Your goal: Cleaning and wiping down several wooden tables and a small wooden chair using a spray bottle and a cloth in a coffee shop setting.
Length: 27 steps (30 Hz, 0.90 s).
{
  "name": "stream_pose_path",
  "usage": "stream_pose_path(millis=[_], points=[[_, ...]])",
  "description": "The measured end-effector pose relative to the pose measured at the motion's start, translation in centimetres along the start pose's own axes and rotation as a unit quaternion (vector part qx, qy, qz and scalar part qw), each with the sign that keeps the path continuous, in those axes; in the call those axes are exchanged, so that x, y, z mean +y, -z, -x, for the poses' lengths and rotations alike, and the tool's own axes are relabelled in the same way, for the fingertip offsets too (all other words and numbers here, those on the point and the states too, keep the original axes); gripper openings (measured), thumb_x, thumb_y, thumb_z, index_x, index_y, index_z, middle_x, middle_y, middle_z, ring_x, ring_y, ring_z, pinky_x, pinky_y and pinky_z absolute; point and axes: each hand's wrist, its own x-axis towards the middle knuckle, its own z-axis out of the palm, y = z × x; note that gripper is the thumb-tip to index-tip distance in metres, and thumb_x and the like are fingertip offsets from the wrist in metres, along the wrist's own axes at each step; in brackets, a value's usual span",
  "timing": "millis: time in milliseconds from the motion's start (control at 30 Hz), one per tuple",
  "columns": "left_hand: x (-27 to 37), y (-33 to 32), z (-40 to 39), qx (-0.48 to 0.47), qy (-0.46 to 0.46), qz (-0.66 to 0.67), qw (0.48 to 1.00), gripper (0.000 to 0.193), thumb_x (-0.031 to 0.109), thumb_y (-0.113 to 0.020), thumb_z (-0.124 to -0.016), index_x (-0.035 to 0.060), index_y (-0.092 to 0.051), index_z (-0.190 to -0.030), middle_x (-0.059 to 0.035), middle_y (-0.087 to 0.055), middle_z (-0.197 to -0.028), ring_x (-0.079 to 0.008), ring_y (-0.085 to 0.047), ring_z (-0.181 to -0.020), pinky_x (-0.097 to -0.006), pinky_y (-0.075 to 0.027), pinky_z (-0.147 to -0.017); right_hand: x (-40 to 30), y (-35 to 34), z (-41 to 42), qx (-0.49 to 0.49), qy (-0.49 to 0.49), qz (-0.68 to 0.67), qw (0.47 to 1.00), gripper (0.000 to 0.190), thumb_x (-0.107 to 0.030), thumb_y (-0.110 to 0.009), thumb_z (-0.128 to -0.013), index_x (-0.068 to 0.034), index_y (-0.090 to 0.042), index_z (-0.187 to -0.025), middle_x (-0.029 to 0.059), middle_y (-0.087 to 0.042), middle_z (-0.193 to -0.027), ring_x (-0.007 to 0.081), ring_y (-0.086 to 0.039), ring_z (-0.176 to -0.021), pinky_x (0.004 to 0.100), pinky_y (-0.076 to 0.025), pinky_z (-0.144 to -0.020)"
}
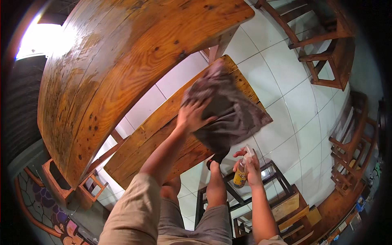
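A wooden bench (147,137) runs diagonally before me. My left hand (193,114) lies with spread fingers on a dark grey-brown cloth (226,107), which covers the bench's far end and hangs over its edge. The cloth looks blurred near its top. In my right hand (251,168) is a spray bottle (240,176) with a clear nozzle and a yellow label, held upright-ish over the floor, to the right of my knee. Its fingers wrap the bottle's neck beneath the nozzle.
A large varnished wooden table (122,61) stands beyond the bench. Wooden chairs (330,61) are on the right, across the white tiled floor (281,82). A black metal frame (275,177) is near my legs. Small wooden stools (92,186) stand at lower left.
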Motion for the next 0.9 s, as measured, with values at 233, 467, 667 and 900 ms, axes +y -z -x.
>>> stream_pose_path(millis=[233, 467, 667, 900], points=[[-13.2, 1.4, 31.5, -0.092, 0.233, -0.095, 0.963, 0.095, 0.055, -0.076, -0.071, 0.0058, -0.04, -0.144, -0.022, -0.027, -0.152, -0.046, -0.014, -0.145, -0.0553, -0.019, -0.117, 3.2, -4.1, -1.0, -0.07, -0.009, 0.002, 0.998, 0.042, -0.04, -0.055, -0.099, -0.004, -0.051, -0.121, 0.0166, -0.058, -0.108, 0.0222, -0.062, -0.068, 0.0329, -0.051, -0.064], [-11.9, -2.6, 17.1, -0.071, 0.164, -0.056, 0.982, 0.101, 0.064, -0.065, -0.078, 0.0038, -0.029, -0.15, -0.0221, -0.015, -0.159, -0.0408, -0.001, -0.149, -0.0605, -0.002, -0.117, 10.4, -9.2, 3.9, 0.046, 0.004, -0.182, 0.982, 0.048, -0.04, -0.048, -0.102, -0.005, -0.042, -0.135, 0.0182, -0.06, -0.111, 0.0226, -0.063, -0.071, 0.0335, -0.051, -0.066], [2.8, -1.2, 5.4, -0.128, -0.011, -0.101, 0.987, 0.106, 0.07, -0.059, -0.079, 0.0148, -0.013, -0.158, -0.0111, -0.003, -0.164, -0.0372, -0.001, -0.15, -0.0632, -0.001, -0.117, 10.4, -9.3, 7.8, 0.124, -0.018, -0.102, 0.987, 0.057, -0.055, -0.048, -0.098, -0.01, -0.042, -0.131, 0.0165, -0.058, -0.112, 0.0225, -0.062, -0.067, 0.033, -0.051, -0.063], [-1.4, -1.5, 26.4, -0.211, -0.033, -0.015, 0.977, 0.1, 0.056, -0.072, -0.073, 0.0224, -0.026, -0.155, -0.0057, -0.022, -0.161, -0.0367, -0.019, -0.147, -0.0632, -0.007, -0.117, 7.6, -8.6, 6.7, 0.071, 0.031, -0.054, 0.995, 0.061, -0.053, -0.049, -0.098, -0.006, -0.04, -0.135, 0.0169, -0.058, -0.114, 0.0231, -0.062, -0.068, 0.0328, -0.051, -0.064]])
